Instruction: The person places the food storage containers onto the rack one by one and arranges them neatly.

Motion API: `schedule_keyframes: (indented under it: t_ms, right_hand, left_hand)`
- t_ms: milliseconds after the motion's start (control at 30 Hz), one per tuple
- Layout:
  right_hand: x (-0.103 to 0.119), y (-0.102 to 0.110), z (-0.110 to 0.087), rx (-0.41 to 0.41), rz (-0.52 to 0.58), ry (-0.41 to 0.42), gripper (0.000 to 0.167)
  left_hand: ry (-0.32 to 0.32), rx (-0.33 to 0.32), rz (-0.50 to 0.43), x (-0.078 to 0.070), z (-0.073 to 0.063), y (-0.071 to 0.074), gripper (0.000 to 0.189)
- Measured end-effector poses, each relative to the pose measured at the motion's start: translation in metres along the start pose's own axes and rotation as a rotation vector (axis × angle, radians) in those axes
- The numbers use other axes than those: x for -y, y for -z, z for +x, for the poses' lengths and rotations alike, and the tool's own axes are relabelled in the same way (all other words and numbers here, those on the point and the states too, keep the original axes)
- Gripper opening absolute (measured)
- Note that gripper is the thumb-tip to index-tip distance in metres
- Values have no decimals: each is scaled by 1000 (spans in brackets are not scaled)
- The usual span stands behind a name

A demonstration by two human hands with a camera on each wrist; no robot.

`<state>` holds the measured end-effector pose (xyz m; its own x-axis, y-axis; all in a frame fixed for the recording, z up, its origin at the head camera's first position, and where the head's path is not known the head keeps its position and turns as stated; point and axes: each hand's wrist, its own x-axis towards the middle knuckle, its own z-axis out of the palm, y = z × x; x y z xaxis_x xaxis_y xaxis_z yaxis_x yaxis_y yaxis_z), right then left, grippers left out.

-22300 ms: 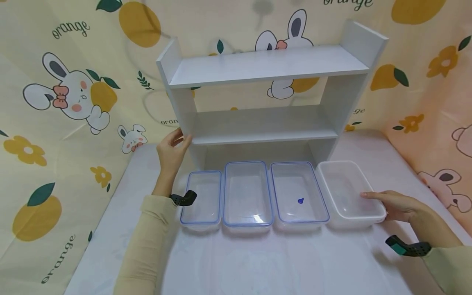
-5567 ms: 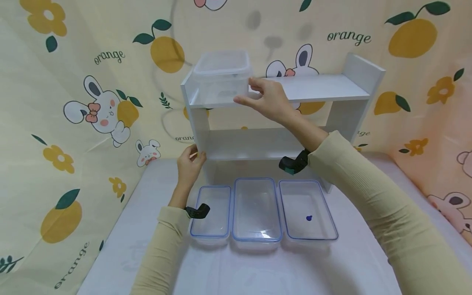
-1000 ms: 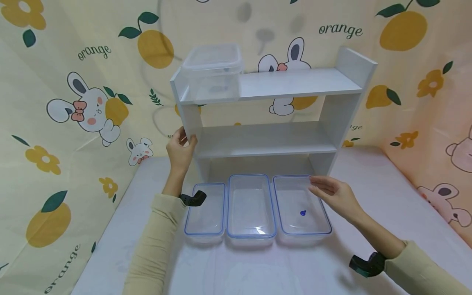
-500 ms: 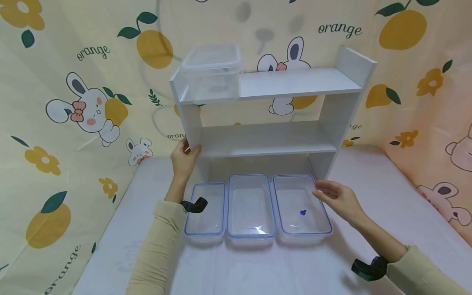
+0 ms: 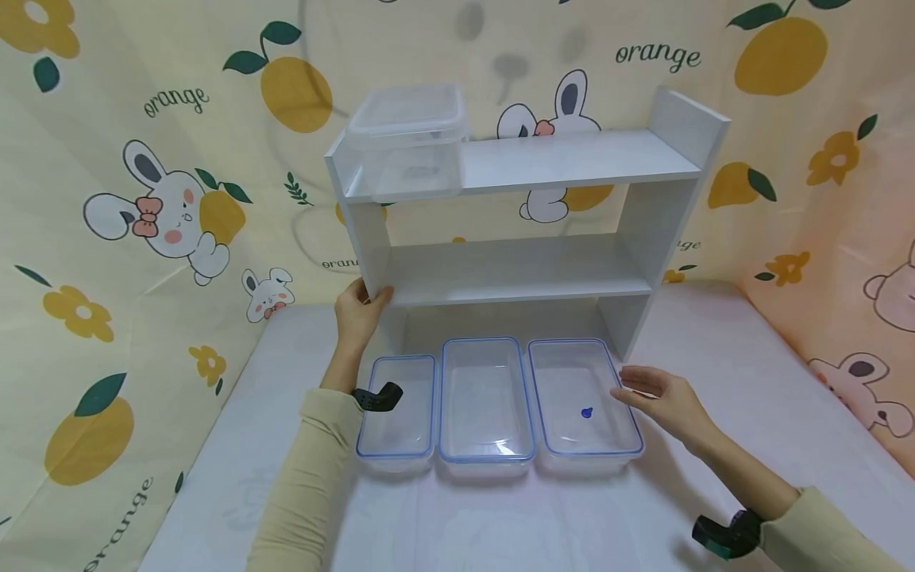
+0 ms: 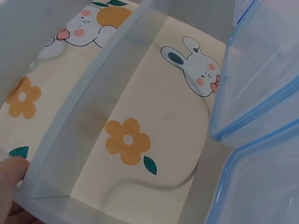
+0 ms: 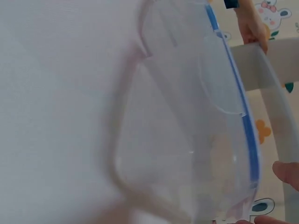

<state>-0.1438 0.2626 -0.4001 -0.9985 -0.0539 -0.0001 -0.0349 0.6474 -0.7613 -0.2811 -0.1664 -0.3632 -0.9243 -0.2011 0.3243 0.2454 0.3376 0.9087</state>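
My left hand [image 5: 356, 316] grips the left side panel of a white shelf unit [image 5: 515, 287], thumb at the front edge and fingers behind. In the left wrist view, the thumb [image 6: 11, 170] presses the panel's edge. My right hand [image 5: 665, 400] hovers at the right rim of a clear blue-rimmed food container [image 5: 572, 381] with a small blue mark on its lid. Its thumb and fingers are spread and hold nothing; whether the fingertips touch the rim I cannot tell. A clear container with a white lid [image 5: 411, 147] stands at the left end of the top shelf.
Left of that blue-rimmed container stand a wide blue-rimmed container [image 5: 486, 389] and a narrower one [image 5: 400, 405], in a row before the shelf on a white-covered table [image 5: 457, 524]. A patterned cloth [image 5: 171, 334] hangs behind and at the sides.
The white-lidded container went from the row's right end to the top shelf by my right hand, which then came down beside the right container. My left hand has slid slightly down the panel.
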Motion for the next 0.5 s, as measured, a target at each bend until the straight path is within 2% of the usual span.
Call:
schedule_keyframes:
  t_ms: [233,500]
  right_hand:
    - [-3,-2,-4,53,-1,-45,62]
    - [-11,-6,-5,159,28,-150,71]
  left_hand:
    - [22,32,8,-2,0,3,42]
    - [24,39,-29,-2,-2,3,41]
